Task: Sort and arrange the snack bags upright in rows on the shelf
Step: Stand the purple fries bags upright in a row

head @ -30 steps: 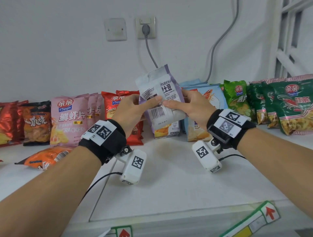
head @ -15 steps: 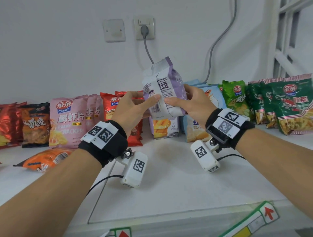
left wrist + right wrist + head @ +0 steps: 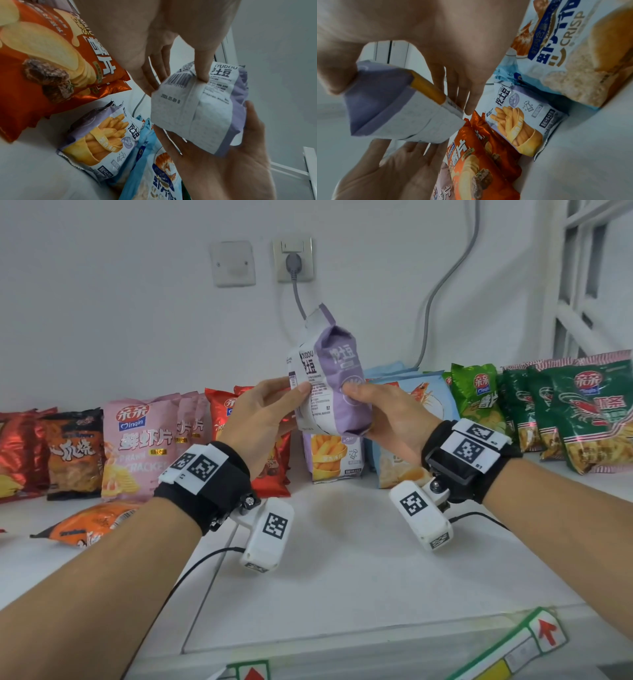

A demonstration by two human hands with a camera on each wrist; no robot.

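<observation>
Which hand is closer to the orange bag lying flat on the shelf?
Left. The left hand holds the purple bag above the red bags, on the same side as the orange bag. The right hand grips the purple bag's far side, farther away.

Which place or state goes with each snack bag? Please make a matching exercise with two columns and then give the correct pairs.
Column one:
1. purple bag
2. orange bag
3. pink bag
4. fries bag

Column two:
A. lies flat on the shelf, in front of the row
B. stands just below the held bag
C. held in the air by the left hand and right hand
D. stands in the back row, left of the red bags

Pairs: 1-C, 2-A, 3-D, 4-B
</observation>
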